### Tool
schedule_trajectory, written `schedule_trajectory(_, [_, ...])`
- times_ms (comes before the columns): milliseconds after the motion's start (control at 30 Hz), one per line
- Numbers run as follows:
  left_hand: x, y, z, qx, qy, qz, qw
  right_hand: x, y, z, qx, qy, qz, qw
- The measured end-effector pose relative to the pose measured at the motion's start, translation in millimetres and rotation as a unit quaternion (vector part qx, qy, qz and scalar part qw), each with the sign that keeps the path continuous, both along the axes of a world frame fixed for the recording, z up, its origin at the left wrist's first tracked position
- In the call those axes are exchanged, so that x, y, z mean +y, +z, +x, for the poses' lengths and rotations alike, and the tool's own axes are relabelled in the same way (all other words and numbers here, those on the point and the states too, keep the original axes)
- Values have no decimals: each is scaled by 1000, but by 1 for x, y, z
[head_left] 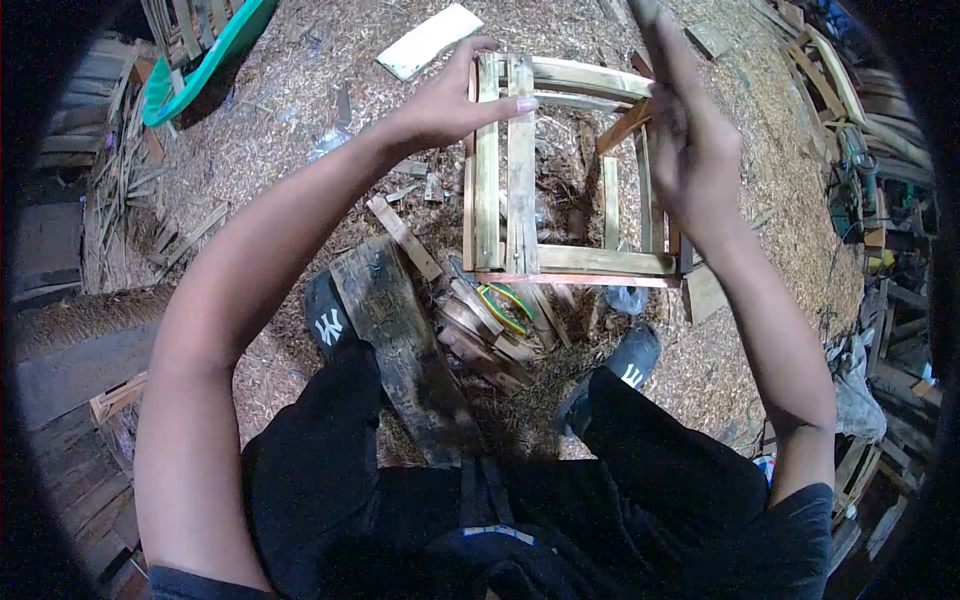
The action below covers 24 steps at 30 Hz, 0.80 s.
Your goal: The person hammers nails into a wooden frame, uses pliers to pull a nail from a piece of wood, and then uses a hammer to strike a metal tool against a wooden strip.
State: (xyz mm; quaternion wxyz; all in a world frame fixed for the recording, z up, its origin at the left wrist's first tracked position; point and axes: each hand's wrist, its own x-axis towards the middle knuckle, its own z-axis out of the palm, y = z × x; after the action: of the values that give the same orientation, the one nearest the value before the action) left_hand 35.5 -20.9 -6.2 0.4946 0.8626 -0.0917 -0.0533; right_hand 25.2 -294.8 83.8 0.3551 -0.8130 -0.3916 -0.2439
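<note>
A slatted wooden frame [522,180], open in its middle, is held up in front of me above the ground. My left hand [450,100] grips its upper left corner, the thumb lying across two upright slats and the fingers behind. At the frame's right side is my right hand [695,150], slightly blurred, its fingers pointing up and close together. Whether it holds something there I cannot make out. Below the frame, a green and yellow tool [507,308] lies among scrap wood pieces [480,335].
A thick wooden block [400,340] lies between my shoes, nearer the left one. Wood shavings cover the ground [270,180]. A white board [430,42] and a green curved rim [205,82] are further off. Stacked wood [900,330] stands at the right.
</note>
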Motion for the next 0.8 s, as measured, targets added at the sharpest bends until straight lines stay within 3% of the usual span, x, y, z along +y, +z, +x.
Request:
schedule_trajectory(67, [2, -4, 4, -21, -1, 12, 1000, -4, -16, -9, 154, -65, -299, 939])
schedule_trajectory(133, [1, -1, 8, -41, -4, 25, 999, -6, -15, -6, 185, -57, -238, 952])
schedule_trajectory(233, [1, -1, 0, -7, -3, -11, 1000, -2, -1, -3, 100, 1, -78, 992])
schedule_trajectory(333, [0, -1, 1, -4, 4, 3, 1000, -1, -12, -7, 52, 27, -41, 997])
schedule_trajectory(367, [-1, -1, 2, -11, -9, -20, 1000, -2, -10, -7, 167, -42, -267, 948])
schedule_trajectory(400, [-2, 1, 2, -14, -9, -19, 1000, 3, -7, -8, 270, -64, -272, 922])
schedule_trajectory(500, [0, -3, 4, -20, -7, -8, 1000, 3, 4, -6, 222, -58, -239, 943])
schedule_trajectory(567, [0, -11, 0, -8, 2, -19, 1000, 5, 1, -1, 22, 19, -28, 999])
schedule_trajectory(600, [0, -10, 1, -5, 7, -27, 1000, 3, 0, -3, 21, 19, -28, 999])
schedule_trajectory(633, [-1, -7, 2, -2, 9, -34, 999, 0, -4, -9, 123, -25, -182, 975])
schedule_trajectory(667, [1, -4, 3, -6, 9, -32, 999, -1, -4, -12, 218, -68, -328, 917])
schedule_trajectory(700, [2, -1, 0, -23, 13, -3, 1000, 1, 0, -13, 290, -76, -272, 914])
schedule_trajectory(733, [2, 0, -1, -40, 14, 28, 999, -1, 3, -12, 290, -79, -270, 915])
schedule_trajectory(800, [-1, 2, -2, -8, 21, 5, 1000, -7, 3, -7, 196, -54, -181, 962])
